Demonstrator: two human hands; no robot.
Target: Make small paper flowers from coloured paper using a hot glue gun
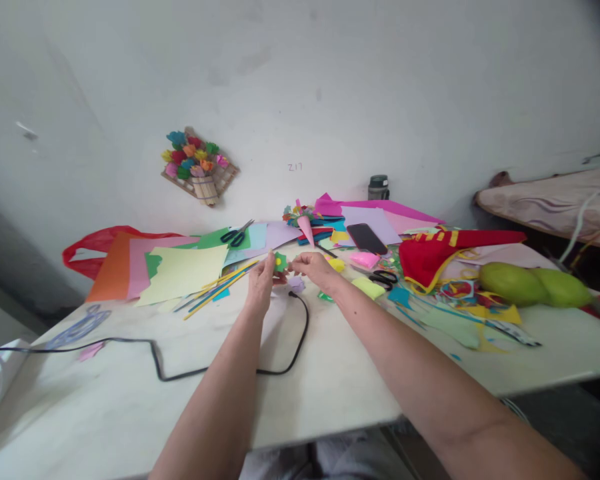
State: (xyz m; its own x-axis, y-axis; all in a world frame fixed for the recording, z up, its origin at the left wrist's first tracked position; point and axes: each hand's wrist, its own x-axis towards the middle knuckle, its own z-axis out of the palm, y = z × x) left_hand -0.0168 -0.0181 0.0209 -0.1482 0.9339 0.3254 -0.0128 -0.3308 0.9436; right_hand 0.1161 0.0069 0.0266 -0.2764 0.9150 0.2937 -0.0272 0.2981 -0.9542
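My left hand (263,277) holds a small green paper flower (281,262) with a yellow spot, out over the middle of the table. Just right of it is my right hand (314,268), its thumb and fingers pinched together close to the flower's edge. What sits in that pinch, if anything, is too small to make out. Below the hands lies a crumpled lilac paper piece (297,285). Yellow and blue paper strips (220,293) lie left of my left hand. Black-handled scissors (383,279) rest to the right of my right hand.
A black cable (180,375) runs across the near table. Coloured sheets (185,272) and a second pair of scissors (237,235) lie at the back left. Rightward are a phone (366,238), red cloth (427,260) and green fruits (505,283). A paper bouquet (305,227) lies behind.
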